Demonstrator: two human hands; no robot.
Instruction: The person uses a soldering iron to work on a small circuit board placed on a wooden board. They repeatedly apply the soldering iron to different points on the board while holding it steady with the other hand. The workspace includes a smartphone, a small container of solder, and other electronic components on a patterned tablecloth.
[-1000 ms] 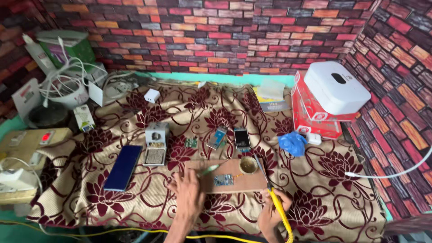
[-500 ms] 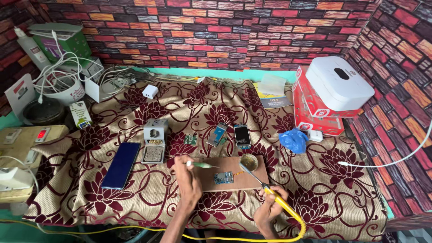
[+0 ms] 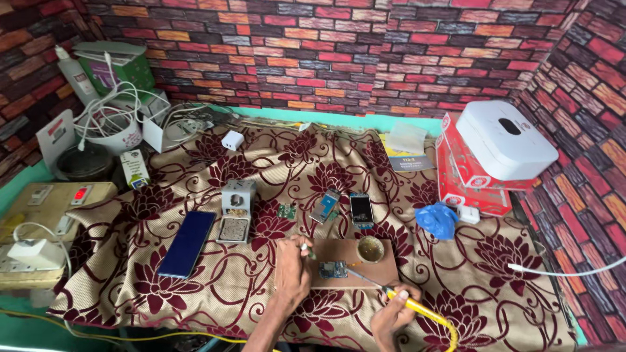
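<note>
Nearest, the right hand [image 3: 391, 314] grips a yellow soldering iron [image 3: 417, 309], its tip at the small circuit board [image 3: 333, 269] on a wooden block [image 3: 385, 272]. The left hand [image 3: 293, 268] pinches a thin tool, hard to identify. Floral cloth [image 3: 195, 287] covers the tabletop; brick-patterned walls [image 3: 339, 45] stand behind.

Soldering at a small circuit board on a cloth-covered table

The left hand [image 3: 293, 270] pinches a thin tool beside the circuit board [image 3: 333, 269] on a brown wooden block [image 3: 378, 268]; the right hand [image 3: 392, 316] holds a yellow-handled soldering iron [image 3: 417, 308], tip near the board. A round flux tin [image 3: 370, 248] sits on the block.
</note>
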